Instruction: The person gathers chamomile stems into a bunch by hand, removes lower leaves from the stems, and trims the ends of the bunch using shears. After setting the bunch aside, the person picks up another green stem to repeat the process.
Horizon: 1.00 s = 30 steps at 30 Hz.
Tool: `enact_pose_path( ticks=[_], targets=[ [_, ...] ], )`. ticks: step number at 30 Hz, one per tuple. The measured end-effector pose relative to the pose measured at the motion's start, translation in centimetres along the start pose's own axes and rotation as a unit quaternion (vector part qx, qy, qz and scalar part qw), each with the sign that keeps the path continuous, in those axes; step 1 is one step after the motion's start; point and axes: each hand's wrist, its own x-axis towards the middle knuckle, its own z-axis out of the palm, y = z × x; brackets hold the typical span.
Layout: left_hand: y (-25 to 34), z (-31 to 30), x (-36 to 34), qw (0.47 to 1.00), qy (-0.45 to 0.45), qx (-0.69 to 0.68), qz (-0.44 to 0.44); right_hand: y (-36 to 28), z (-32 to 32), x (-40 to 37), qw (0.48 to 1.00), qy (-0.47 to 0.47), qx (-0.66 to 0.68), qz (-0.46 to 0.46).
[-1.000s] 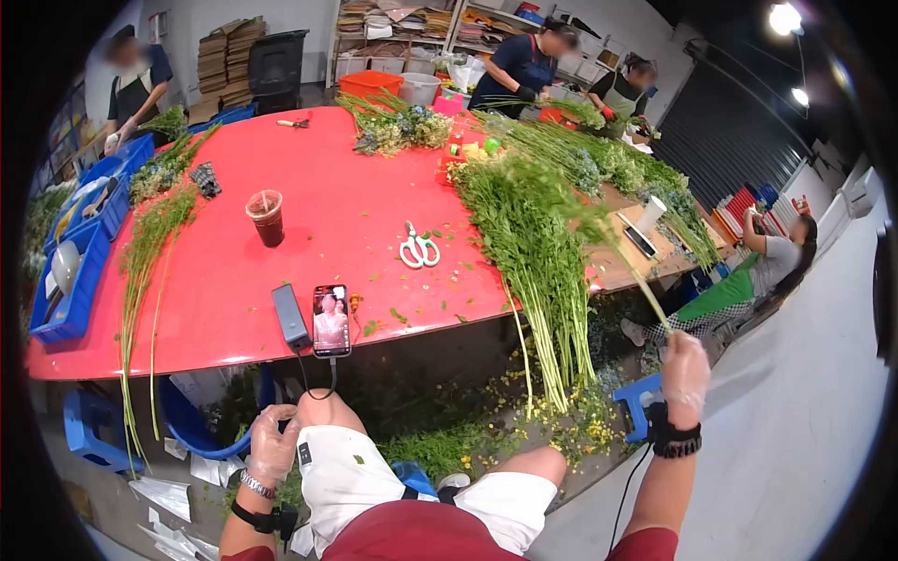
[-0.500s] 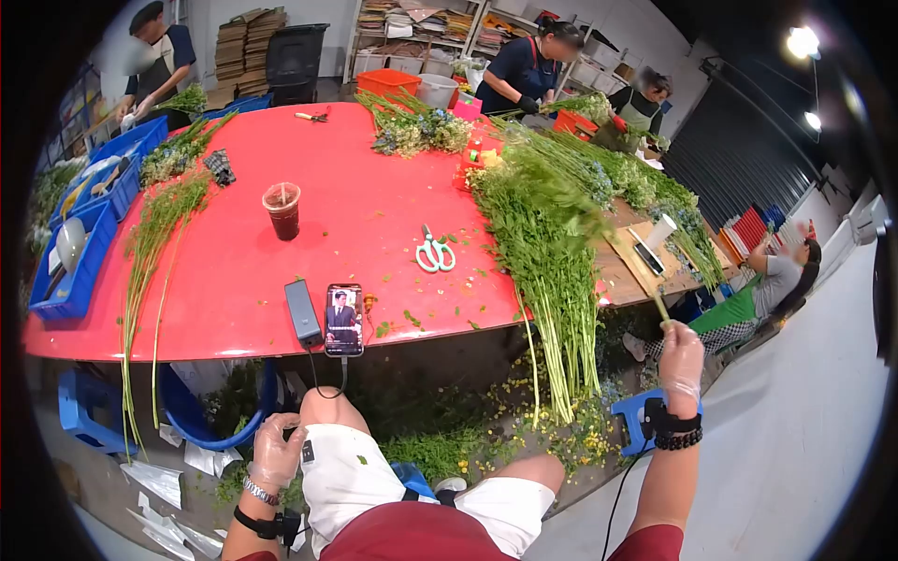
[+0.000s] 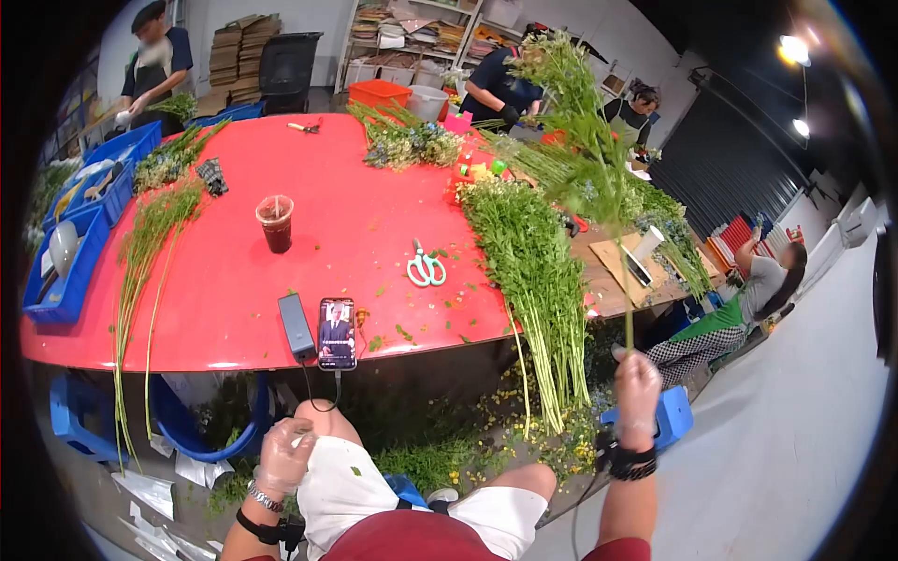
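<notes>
**A:** Where's the flower stem (image 3: 589, 159)?

**B:** Upright in the right hand (image 3: 639, 379), whose gloved fingers are closed round its bare lower end. The leafy, flowering top rises toward twelve o'clock, above the far side of the table.

**A:** And the other hand?

**B:** The left hand (image 3: 285, 453) lies on the left knee, fingers loosely bent, with nothing in it as far as I can see.

**A:** What could go wrong?

**B:** The stem is long and thin and gripped only at the bottom, so I'd judge the heavy top could whip over and kink it. Its foliage hangs close to the pile of stems (image 3: 533, 262) at ten o'clock from that hand. A swing that way could snag some and drag them off the red table (image 3: 206, 280), where their ends already overhang the near edge.

**A:** Anything else close?

**B:** Scissors (image 3: 426, 266) lie just left of the pile. A phone (image 3: 337, 334) and a power bank (image 3: 298, 325) sit right at the near edge, with a cable looping down toward the knee. A jolt of the knee might tug them off.

**A:** Room to move?

**B:** There's open floor (image 3: 804, 421) at three o'clock, apart from a blue stool (image 3: 675, 416) just beside the wrist and a seated person (image 3: 762, 285) at two.
</notes>
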Motion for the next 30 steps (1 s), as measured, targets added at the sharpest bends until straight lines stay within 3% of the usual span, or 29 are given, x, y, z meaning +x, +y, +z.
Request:
enact_pose_path(
  ticks=[2, 4, 6, 10, 14, 16, 18, 19, 20, 22, 24, 28, 30],
  targets=[
    [3.6, 0.9, 2.0, 0.979, -0.048, -0.192, 0.041, 1.3, 3.2, -3.7, 0.997, -0.016, 0.069, 0.018],
    [7.6, 1.3, 4.5, 0.98, -0.076, -0.143, 0.116, 2.8, 6.2, -7.4, 0.991, -0.029, 0.122, 0.051],
    [12.2, 1.9, 6.5, 0.977, -0.134, -0.136, 0.097, 2.8, 9.5, -11.2, 0.978, -0.043, 0.184, 0.091],
    [19.2, 6.0, 9.8, 0.919, -0.23, -0.307, 0.085, 5.4, 14.1, -17.1, 0.948, -0.069, 0.299, 0.083],
    [25.2, 9.3, 10.5, 0.911, -0.258, -0.301, 0.112, 5.1, 16.5, -20.1, 0.947, -0.108, 0.294, 0.072],
    [25.2, 11.0, 10.6, 0.914, -0.256, -0.293, 0.119, 6.1, 17.2, -20.6, 0.93, -0.171, 0.308, 0.101],
    [25.1, 12.1, 9.9, 0.915, -0.255, -0.287, 0.125, 5.4, 17.2, -20.2, 0.942, -0.175, 0.272, 0.087],
    [24.9, 12.5, 9.1, 0.903, -0.259, -0.334, 0.073, 4.9, 16.8, -19.6, 0.943, -0.17, 0.272, 0.091],
    [24.8, 12.8, 8.4, 0.888, -0.262, -0.378, 0.02, 3.7, 16.3, -18.9, 0.964, -0.164, 0.203, 0.052],
    [24.4, 13.9, 7.5, 0.911, -0.25, -0.328, 0.026, 1.8, 15.3, -17.4, 0.984, -0.149, 0.102, -0.013],
    [23.1, 15.7, 6.7, 0.943, -0.152, -0.242, 0.169, 2.4, 15.5, -17.0, 0.988, -0.106, 0.103, -0.051],
    [22.7, 15.5, 5.4, 0.897, -0.218, -0.381, 0.046, 3.0, 16.1, -17.4, 0.969, -0.104, 0.224, 0.001],
    [22.4, 15.7, 5.1, 0.892, -0.19, -0.407, 0.055, 2.2, 15.9, -17.7, 0.958, -0.124, 0.255, 0.036]
  ],
)
